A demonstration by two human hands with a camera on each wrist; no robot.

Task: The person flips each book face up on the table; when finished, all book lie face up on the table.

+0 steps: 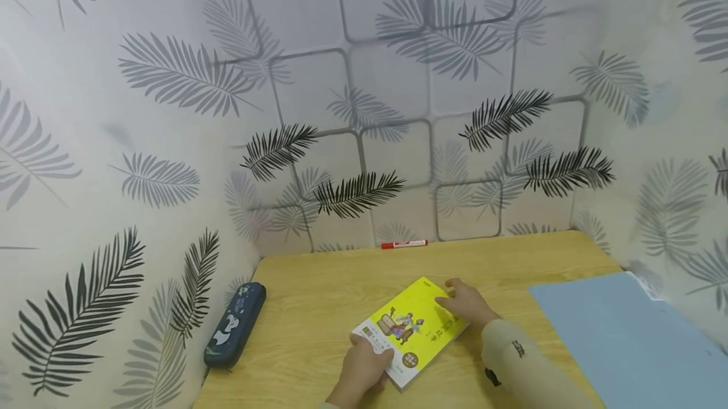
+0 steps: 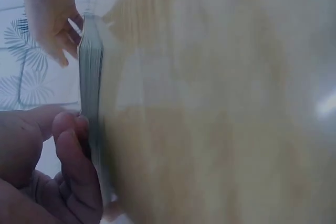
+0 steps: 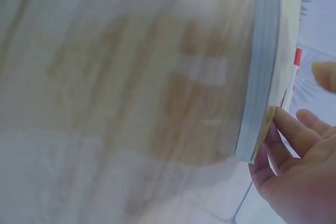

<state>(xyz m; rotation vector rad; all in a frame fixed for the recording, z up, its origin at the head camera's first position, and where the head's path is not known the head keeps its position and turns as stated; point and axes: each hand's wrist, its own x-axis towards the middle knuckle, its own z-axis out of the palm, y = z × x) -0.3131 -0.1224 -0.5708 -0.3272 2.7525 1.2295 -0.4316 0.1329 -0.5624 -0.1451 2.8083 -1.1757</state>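
A yellow-covered book (image 1: 418,317) with a white lower band and a cartoon picture lies aslant on the wooden table. My left hand (image 1: 364,361) grips its near-left corner, thumb on the cover. In the left wrist view, the curled fingers (image 2: 79,163) hold the book's page edge (image 2: 91,72). At the right side of the book is my right hand (image 1: 469,305), its fingers spread over that edge. The right wrist view shows fingertips (image 3: 274,113) touching the corner of the book (image 3: 260,77), while the thumb (image 3: 325,74) stands away from it.
A dark blue pencil case (image 1: 235,327) with a panda print lies at the table's left edge. A red and white marker (image 1: 404,244) lies at the back edge by the patterned wall. To the right is a light blue sheet (image 1: 631,333). The wooden table (image 1: 307,308) is glossy.
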